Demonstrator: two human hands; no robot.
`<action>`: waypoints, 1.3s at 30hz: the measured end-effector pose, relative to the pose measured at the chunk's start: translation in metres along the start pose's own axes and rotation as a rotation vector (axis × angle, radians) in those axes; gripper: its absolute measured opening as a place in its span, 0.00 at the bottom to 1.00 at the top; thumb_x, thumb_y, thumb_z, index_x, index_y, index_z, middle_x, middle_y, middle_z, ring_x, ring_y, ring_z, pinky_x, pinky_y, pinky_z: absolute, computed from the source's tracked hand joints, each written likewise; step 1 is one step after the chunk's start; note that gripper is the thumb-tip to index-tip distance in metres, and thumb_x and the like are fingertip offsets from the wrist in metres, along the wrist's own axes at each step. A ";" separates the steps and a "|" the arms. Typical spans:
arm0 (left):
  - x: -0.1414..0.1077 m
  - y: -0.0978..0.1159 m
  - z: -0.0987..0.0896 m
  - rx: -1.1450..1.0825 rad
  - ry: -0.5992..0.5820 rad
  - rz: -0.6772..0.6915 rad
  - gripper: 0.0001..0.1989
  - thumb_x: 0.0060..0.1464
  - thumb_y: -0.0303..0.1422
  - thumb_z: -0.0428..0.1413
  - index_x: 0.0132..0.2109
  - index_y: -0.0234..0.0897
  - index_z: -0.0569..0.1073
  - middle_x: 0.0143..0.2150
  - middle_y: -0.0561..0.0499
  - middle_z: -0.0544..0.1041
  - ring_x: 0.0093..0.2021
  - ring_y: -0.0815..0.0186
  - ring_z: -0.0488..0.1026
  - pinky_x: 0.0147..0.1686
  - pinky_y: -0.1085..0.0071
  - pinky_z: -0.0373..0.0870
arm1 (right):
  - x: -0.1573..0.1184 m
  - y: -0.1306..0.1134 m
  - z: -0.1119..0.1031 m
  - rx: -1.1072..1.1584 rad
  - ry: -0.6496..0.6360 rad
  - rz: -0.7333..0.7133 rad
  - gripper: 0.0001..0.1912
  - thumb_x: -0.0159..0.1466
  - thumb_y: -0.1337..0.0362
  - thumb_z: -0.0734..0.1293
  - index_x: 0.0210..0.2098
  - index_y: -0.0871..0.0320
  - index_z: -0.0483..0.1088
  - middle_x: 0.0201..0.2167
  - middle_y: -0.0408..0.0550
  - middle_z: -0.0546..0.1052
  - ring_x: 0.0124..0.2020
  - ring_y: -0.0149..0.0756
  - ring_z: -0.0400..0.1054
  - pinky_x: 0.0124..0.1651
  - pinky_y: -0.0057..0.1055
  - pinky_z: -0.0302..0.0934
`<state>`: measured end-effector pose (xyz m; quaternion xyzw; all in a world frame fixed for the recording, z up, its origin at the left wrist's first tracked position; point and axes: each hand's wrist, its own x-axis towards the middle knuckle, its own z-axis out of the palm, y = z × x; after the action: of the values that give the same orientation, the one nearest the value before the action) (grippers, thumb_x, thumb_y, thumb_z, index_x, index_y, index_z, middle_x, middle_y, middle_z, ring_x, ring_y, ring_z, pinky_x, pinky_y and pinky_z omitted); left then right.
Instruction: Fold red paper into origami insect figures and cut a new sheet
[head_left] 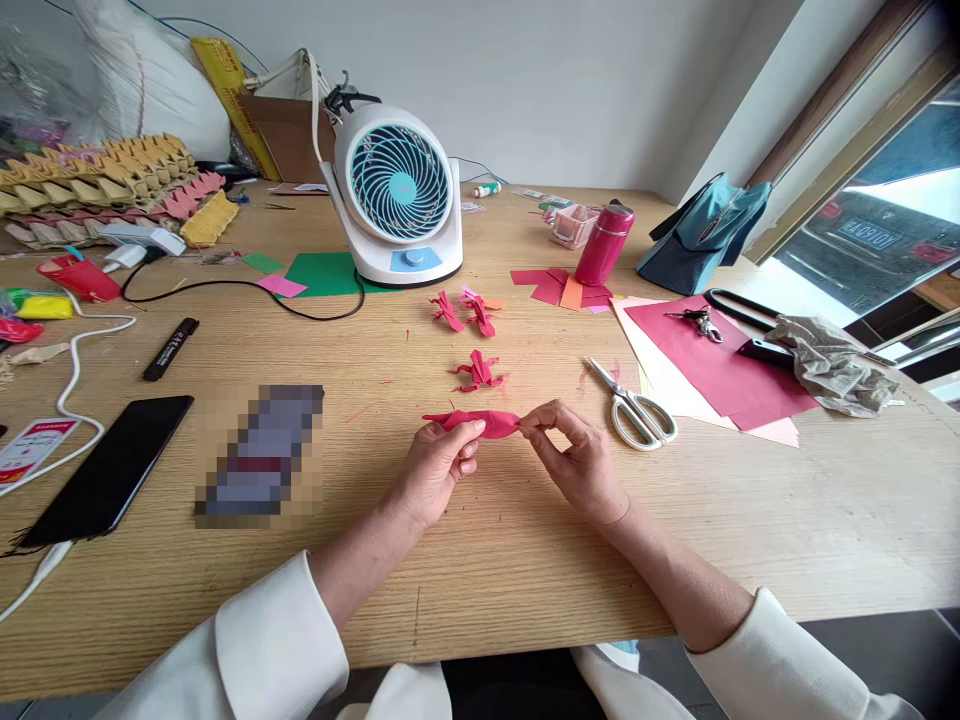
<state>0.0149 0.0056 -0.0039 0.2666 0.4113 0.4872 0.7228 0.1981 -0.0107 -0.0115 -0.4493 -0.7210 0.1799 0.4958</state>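
Note:
A folded red paper piece (pixel 495 424), long and narrow, is held just above the table between both hands. My left hand (pixel 442 465) pinches its left part, thumb on top. My right hand (pixel 574 455) grips its right tip between thumb and fingertips. Beyond it on the table lies a folded red paper figure (pixel 478 371) with thin legs. Farther back sit two similar figures, one on the left (pixel 448 311) and one on the right (pixel 481 316). White-handled scissors (pixel 637 415) lie to the right of my right hand.
A white fan (pixel 401 190) stands at the back. Red paper sheets (pixel 712 355) with keys lie on the right, near a pink bottle (pixel 604 245) and a blue bag (pixel 701 235). A black phone (pixel 109 470), a marker (pixel 171 349) and cables are on the left.

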 end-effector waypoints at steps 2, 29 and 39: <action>0.000 0.000 0.000 0.007 -0.003 0.005 0.17 0.39 0.31 0.70 0.28 0.32 0.68 0.27 0.58 0.66 0.23 0.79 0.59 0.18 0.82 0.55 | 0.000 0.000 -0.001 -0.012 0.002 -0.028 0.06 0.67 0.71 0.65 0.36 0.56 0.71 0.31 0.44 0.75 0.33 0.32 0.71 0.37 0.29 0.65; 0.004 0.006 -0.002 0.585 -0.035 0.189 0.12 0.43 0.36 0.64 0.24 0.34 0.70 0.19 0.59 0.62 0.21 0.75 0.56 0.21 0.75 0.54 | 0.004 -0.001 -0.004 0.139 -0.167 0.156 0.09 0.68 0.59 0.66 0.45 0.56 0.70 0.40 0.50 0.75 0.38 0.36 0.70 0.43 0.34 0.65; 0.001 0.006 -0.002 0.475 -0.180 0.103 0.15 0.47 0.41 0.65 0.34 0.31 0.76 0.29 0.52 0.73 0.25 0.73 0.62 0.22 0.76 0.59 | -0.008 -0.007 0.014 0.545 -0.309 0.529 0.16 0.61 0.51 0.71 0.33 0.58 0.68 0.27 0.43 0.73 0.28 0.31 0.64 0.33 0.29 0.59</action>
<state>0.0105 0.0088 -0.0006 0.4917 0.4339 0.3873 0.6480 0.1832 -0.0180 -0.0176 -0.4393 -0.5726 0.5511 0.4189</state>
